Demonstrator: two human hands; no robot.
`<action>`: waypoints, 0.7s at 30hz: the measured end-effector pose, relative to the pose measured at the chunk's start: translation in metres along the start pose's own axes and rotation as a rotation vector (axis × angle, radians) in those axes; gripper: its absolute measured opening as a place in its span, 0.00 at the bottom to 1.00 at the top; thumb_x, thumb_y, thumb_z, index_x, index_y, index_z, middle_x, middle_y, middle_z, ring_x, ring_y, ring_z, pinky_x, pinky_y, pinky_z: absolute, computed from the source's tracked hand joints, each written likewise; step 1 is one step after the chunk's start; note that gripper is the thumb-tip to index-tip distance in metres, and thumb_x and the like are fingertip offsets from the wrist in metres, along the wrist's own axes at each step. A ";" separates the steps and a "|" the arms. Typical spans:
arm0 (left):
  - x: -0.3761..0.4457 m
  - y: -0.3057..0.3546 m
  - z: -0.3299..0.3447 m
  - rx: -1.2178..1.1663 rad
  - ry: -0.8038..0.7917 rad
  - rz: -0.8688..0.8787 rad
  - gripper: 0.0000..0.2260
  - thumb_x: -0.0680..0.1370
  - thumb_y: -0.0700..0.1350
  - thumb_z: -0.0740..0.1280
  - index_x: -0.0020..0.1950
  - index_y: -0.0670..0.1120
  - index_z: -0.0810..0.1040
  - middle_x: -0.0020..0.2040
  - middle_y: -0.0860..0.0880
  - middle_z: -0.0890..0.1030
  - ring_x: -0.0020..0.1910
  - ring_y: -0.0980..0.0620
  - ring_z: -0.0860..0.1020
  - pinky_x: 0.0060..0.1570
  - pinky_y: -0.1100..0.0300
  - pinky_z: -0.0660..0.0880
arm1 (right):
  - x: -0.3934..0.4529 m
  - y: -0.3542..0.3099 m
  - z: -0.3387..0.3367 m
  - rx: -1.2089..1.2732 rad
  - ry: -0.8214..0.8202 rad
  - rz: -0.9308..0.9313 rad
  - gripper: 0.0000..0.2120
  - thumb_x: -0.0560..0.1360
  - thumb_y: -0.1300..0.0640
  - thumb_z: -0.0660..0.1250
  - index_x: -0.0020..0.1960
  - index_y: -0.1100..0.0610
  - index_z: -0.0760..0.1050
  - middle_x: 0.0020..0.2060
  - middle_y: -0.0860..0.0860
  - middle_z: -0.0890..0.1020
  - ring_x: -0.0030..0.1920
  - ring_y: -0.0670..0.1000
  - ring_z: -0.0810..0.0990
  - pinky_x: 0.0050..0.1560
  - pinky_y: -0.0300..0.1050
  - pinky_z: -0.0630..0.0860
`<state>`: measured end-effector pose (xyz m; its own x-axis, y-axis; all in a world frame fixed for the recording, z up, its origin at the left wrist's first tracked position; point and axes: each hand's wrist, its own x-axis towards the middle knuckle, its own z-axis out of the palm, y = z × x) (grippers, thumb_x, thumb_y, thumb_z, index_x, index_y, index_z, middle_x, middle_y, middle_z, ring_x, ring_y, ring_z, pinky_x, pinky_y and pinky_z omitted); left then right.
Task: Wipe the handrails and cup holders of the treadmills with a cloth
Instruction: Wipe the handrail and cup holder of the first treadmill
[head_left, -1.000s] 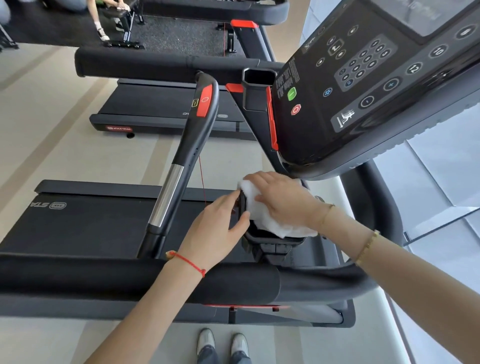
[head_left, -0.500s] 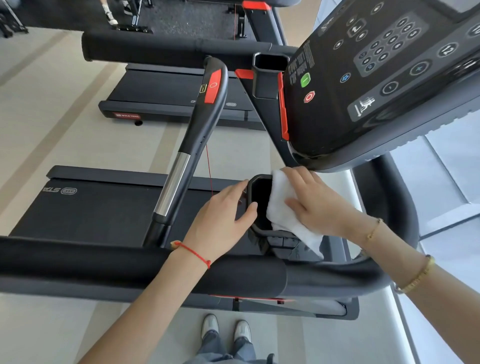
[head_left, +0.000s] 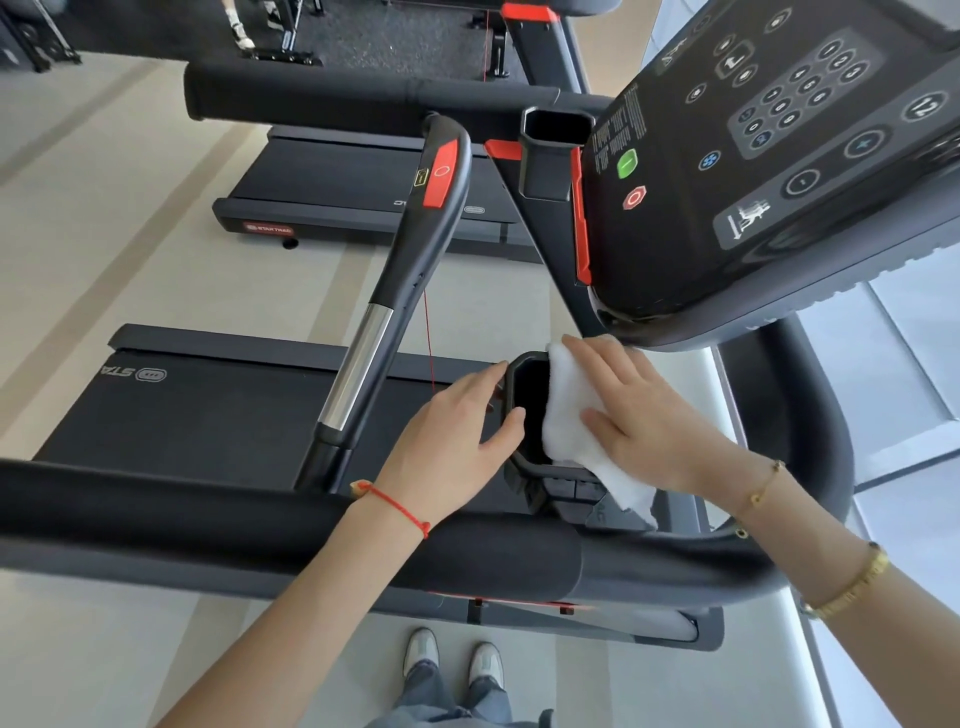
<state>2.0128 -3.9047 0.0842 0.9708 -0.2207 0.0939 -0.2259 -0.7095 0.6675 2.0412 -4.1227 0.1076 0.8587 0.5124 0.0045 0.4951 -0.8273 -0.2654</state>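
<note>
The right hand (head_left: 649, 421) presses the cloth (head_left: 569, 415) flat-fingered onto the cup holder (head_left: 519, 467), whose rim the left hand (head_left: 452, 447) grips.

A gym: two treadmills (head_left: 260, 410) stand side by side on pale flooring, one with a button console (head_left: 779, 156), and exercise equipment (head_left: 280, 36) beyond.

far treadmill's rear label (head_left: 269, 228): "STAR TRAC" | near deck (head_left: 136, 374): "STA" (upside down, cut off) | console (head_left: 810, 93): keypad digits, "12"
</note>
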 end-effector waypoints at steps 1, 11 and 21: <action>0.000 0.000 0.000 -0.001 -0.001 -0.001 0.24 0.81 0.55 0.59 0.76 0.52 0.63 0.64 0.53 0.76 0.60 0.54 0.75 0.58 0.53 0.75 | 0.008 -0.004 -0.001 -0.077 -0.006 -0.018 0.31 0.79 0.57 0.59 0.78 0.57 0.51 0.72 0.52 0.62 0.70 0.57 0.61 0.72 0.49 0.58; -0.001 -0.002 0.000 -0.002 -0.009 -0.005 0.24 0.80 0.56 0.59 0.76 0.52 0.64 0.65 0.53 0.76 0.59 0.53 0.76 0.57 0.56 0.75 | 0.021 -0.001 -0.001 -0.082 0.030 0.018 0.24 0.79 0.59 0.59 0.74 0.54 0.60 0.63 0.51 0.72 0.59 0.56 0.72 0.56 0.40 0.64; 0.000 -0.002 0.001 -0.005 0.001 0.022 0.24 0.80 0.55 0.59 0.76 0.50 0.64 0.66 0.52 0.76 0.59 0.52 0.77 0.58 0.54 0.76 | -0.019 -0.011 0.022 0.357 0.092 0.560 0.24 0.80 0.57 0.59 0.71 0.63 0.55 0.61 0.61 0.71 0.45 0.52 0.68 0.31 0.34 0.60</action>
<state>2.0132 -3.9043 0.0821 0.9657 -0.2355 0.1098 -0.2470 -0.7010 0.6691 2.0162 -4.1181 0.0891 0.9889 -0.0065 -0.1486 -0.0887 -0.8278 -0.5540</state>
